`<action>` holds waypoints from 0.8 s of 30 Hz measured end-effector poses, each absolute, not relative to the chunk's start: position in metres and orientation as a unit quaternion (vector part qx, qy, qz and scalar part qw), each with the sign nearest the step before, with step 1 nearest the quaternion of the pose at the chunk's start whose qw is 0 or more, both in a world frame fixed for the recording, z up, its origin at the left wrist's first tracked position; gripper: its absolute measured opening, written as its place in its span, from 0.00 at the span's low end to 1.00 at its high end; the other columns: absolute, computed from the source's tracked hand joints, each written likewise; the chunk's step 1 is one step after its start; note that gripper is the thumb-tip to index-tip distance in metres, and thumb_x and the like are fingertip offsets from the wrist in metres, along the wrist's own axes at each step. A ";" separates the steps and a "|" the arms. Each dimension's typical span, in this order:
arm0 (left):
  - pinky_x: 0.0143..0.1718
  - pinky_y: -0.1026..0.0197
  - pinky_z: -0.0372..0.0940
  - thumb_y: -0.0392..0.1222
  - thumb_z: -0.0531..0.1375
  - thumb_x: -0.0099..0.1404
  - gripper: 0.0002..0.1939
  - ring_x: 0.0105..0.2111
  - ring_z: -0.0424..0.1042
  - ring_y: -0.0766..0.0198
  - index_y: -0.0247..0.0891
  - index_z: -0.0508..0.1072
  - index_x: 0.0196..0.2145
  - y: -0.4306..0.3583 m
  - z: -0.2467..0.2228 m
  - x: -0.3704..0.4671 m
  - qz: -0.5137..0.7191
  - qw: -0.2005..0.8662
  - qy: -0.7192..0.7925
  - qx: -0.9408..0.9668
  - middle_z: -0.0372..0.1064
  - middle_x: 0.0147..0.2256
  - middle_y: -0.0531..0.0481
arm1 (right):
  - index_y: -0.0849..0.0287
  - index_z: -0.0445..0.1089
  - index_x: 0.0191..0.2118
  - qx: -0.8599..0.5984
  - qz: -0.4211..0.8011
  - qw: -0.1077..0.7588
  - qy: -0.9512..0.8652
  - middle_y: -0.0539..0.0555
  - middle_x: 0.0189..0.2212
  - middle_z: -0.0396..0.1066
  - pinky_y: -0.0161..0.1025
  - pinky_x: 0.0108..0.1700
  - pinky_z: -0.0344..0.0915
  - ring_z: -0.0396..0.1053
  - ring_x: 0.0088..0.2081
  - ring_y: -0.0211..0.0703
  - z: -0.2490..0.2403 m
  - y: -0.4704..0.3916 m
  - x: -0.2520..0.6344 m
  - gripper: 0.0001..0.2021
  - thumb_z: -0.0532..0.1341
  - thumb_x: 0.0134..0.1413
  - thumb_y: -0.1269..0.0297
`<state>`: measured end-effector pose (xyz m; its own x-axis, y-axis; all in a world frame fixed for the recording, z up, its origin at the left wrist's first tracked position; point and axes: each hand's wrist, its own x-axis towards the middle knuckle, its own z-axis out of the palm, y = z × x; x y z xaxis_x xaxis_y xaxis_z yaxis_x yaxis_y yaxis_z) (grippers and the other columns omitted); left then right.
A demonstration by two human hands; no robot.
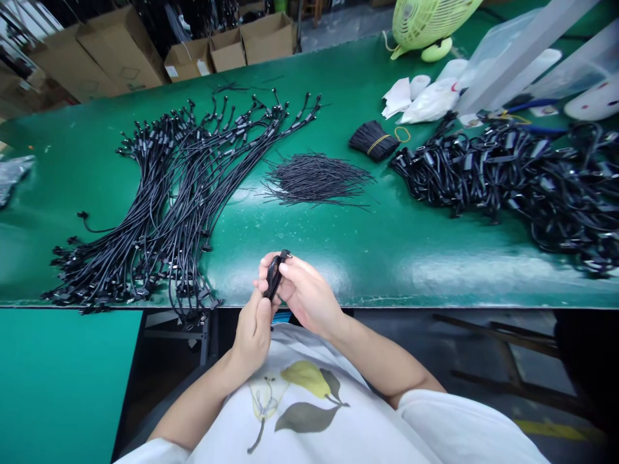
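A black cable (274, 276), coiled into a small bundle with a connector at its top end, is between my two hands near the table's front edge. My left hand (255, 327) pinches the lower end of the coil. Around its upper part, my right hand (305, 289) has its thumb and fingers closed. Ahead of the hands lies a loose pile of short black ties (319, 179). To the left, many straight black cables (159, 193) with connectors at both ends are spread out. Many coiled black cables (512, 174) are heaped at the right.
A banded bundle of black ties (373, 140) rests beside a loose yellow rubber band (402, 134). A green fan (430, 22), white rolls and bags (430, 100) and a grey post (527, 55) stand at the back right. Cardboard boxes (268, 40) are beyond the green table (290, 238).
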<state>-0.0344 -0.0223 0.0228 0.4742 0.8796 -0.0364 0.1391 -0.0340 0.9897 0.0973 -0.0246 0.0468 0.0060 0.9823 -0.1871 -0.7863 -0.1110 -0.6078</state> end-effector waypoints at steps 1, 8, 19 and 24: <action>0.32 0.61 0.61 0.55 0.48 0.70 0.23 0.35 0.67 0.59 0.36 0.68 0.52 -0.022 0.022 -0.035 0.325 0.574 0.397 0.638 0.69 0.37 0.45 | 0.59 0.68 0.39 -0.292 0.686 0.645 -0.168 0.53 0.33 0.69 0.31 0.24 0.57 0.68 0.32 0.37 0.046 -0.025 0.097 0.10 0.59 0.53 0.60; 0.25 0.63 0.53 0.58 0.48 0.69 0.21 0.22 0.53 0.68 0.38 0.66 0.33 -0.022 0.016 -0.035 0.307 0.675 0.401 0.538 0.54 0.22 0.56 | 0.58 0.68 0.47 -0.297 0.687 0.630 -0.209 0.56 0.40 0.70 0.30 0.25 0.61 0.70 0.39 0.42 0.046 -0.027 0.100 0.18 0.60 0.56 0.52; 0.25 0.63 0.52 0.60 0.48 0.69 0.22 0.22 0.52 0.68 0.38 0.63 0.32 -0.022 0.017 -0.036 0.300 0.679 0.397 0.541 0.53 0.22 0.56 | 0.59 0.70 0.46 -0.292 0.696 0.627 -0.193 0.56 0.40 0.71 0.30 0.27 0.62 0.71 0.41 0.43 0.046 -0.025 0.102 0.14 0.58 0.54 0.61; 0.27 0.63 0.54 0.59 0.48 0.69 0.21 0.24 0.54 0.66 0.38 0.65 0.33 -0.022 0.018 -0.037 0.313 0.620 0.410 0.591 0.56 0.25 0.54 | 0.60 0.70 0.42 -0.279 0.697 0.632 -0.189 0.55 0.36 0.71 0.30 0.25 0.59 0.71 0.35 0.40 0.046 -0.023 0.101 0.12 0.60 0.54 0.60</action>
